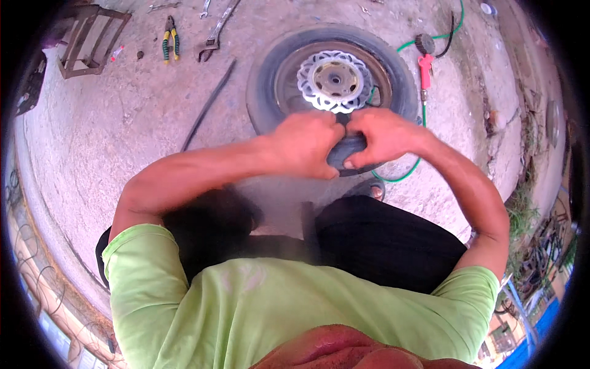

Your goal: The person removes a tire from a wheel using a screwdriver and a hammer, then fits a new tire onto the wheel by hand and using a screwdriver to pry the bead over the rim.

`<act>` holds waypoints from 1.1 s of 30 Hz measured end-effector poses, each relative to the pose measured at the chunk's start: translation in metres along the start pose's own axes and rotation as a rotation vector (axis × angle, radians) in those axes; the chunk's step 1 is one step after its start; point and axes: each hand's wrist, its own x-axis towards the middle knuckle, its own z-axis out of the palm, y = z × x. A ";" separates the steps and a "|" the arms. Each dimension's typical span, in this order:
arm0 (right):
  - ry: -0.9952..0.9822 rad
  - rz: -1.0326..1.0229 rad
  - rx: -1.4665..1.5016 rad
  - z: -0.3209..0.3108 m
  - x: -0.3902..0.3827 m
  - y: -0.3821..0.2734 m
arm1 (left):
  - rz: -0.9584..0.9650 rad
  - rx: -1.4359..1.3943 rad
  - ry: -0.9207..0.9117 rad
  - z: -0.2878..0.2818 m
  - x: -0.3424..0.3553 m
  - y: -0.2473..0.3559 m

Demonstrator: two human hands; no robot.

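A small wheel (332, 80) is lying flat on the concrete ground (123, 123) in the far middle of the scene, its black tyre (261, 80) ringing a dark rim, with a silver wavy-edged brake disc (335, 81) facing up at the centre. Both hands are meeting at the near edge of the tyre. The left hand (304, 144) is clenching over the rubber from the left, fingers curled down onto it. The right hand (381, 136) is gripping the same near section from the right, its thumb (353, 161) pressing against the outer wall of the tyre. The 2 hands are sitting just beside each other, nearly touching.

A green hose (405, 175) is curving along the right side of the wheel, running to a red air tool with a round gauge (424, 55) lying just right of the tyre. On the far left, pliers with yellow and green handles (170, 40) are lying near an adjustable wrench (215, 34), and a thin dark bar (209, 104) is stretching across the ground left of the wheel. A rusty metal frame (89, 40) is standing at the far left edge. The person is wearing a light green shirt (276, 313) and dark trousers (381, 240).
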 end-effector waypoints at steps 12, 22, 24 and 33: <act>-0.246 0.218 0.631 -0.129 -0.009 -0.078 | -0.077 -0.122 0.030 -0.153 -0.044 0.043; -0.233 0.160 0.879 -0.102 0.021 -0.044 | 0.013 -0.213 0.077 -0.134 -0.036 0.014; -0.173 0.133 0.819 -0.100 0.025 -0.051 | 0.052 -0.191 0.066 -0.138 -0.037 0.012; -0.258 0.043 0.390 -0.112 0.025 -0.066 | 0.198 -0.160 0.149 -0.120 -0.043 0.009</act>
